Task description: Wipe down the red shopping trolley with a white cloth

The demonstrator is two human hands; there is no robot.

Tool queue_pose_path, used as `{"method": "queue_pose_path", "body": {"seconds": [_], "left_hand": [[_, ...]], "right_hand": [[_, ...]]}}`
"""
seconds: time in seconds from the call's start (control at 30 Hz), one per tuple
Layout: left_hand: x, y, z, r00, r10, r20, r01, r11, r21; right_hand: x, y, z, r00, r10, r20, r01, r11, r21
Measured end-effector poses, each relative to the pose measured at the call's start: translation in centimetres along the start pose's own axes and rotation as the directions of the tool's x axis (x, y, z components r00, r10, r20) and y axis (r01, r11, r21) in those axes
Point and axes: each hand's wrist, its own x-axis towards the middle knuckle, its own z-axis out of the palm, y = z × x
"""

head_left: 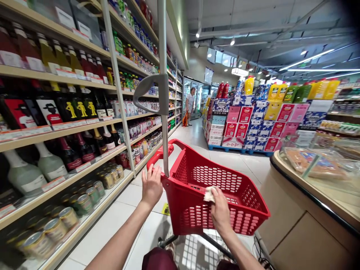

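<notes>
A red plastic shopping cart (191,187) with perforated walls stands sideways in front of me. My left hand (152,186) rests at its left end, fingers curled over the red rim below the handle (161,155). In my right hand (221,210) is a crumpled whitish cloth (209,194), pinched against the top edge of the cart's near side wall. A grey upright pole (163,48) with a grey loop grip (147,93) rises at the cart's left end. Inside the basket I see only its red perforated walls and floor.
Shelves (64,138) of bottles and cans line the left. A counter (306,210) with a glass-topped display curves along the right. Stacked drink cartons (242,123) stand on blue pallets ahead. A person (190,105) with an orange bag is farther down the aisle.
</notes>
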Motion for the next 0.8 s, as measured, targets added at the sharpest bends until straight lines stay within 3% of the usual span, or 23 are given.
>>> {"method": "queue_pose_path", "body": {"seconds": [0.17, 0.23, 0.3, 0.37, 0.5, 0.57, 0.6, 0.7, 0.8], "left_hand": [[-0.2, 0.5, 0.1, 0.999, 0.027, 0.017, -0.028, 0.998, 0.057], [-0.4, 0.2, 0.1, 0.998, 0.058, 0.026, -0.06, 0.995, 0.081], [-0.5, -0.4, -0.1, 0.996, 0.083, 0.044, -0.087, 0.991, 0.099], [-0.9, -1.1, -0.3, 0.994, 0.1, 0.05, -0.104, 0.99, 0.098], [-2.4, -0.4, 0.0, 0.99, 0.142, -0.011, -0.142, 0.989, 0.041], [-3.2, 1.6, 0.8, 0.978, 0.205, -0.027, -0.206, 0.979, -0.008], [-3.5, 2.9, 1.4, 0.969, 0.244, -0.021, -0.245, 0.969, -0.032], [-3.8, 6.6, 3.1, 0.942, 0.333, 0.045, -0.33, 0.942, -0.065], [-3.7, 8.5, 4.2, 0.928, 0.356, 0.109, -0.352, 0.935, -0.05]], "right_hand": [[4.1, -12.8, 6.0, 0.99, -0.14, 0.015, 0.131, 0.955, 0.268], [4.9, -15.2, 6.5, 0.966, -0.255, 0.039, 0.235, 0.932, 0.275], [4.4, -13.8, 5.6, 0.939, -0.338, 0.068, 0.313, 0.918, 0.243], [3.0, -8.9, 3.5, 0.937, -0.342, 0.071, 0.325, 0.928, 0.182], [-0.1, 1.6, -1.1, 0.986, -0.161, 0.036, 0.162, 0.986, -0.033], [-0.7, 2.7, -1.8, 0.998, -0.054, -0.036, 0.049, 0.993, -0.109], [-0.6, 2.1, -1.6, 0.998, -0.054, -0.031, 0.05, 0.993, -0.106], [0.1, -0.2, -0.7, 0.976, -0.194, 0.101, 0.197, 0.98, -0.021], [0.1, 2.7, -2.6, 0.977, -0.179, 0.116, 0.184, 0.982, -0.039]]}}
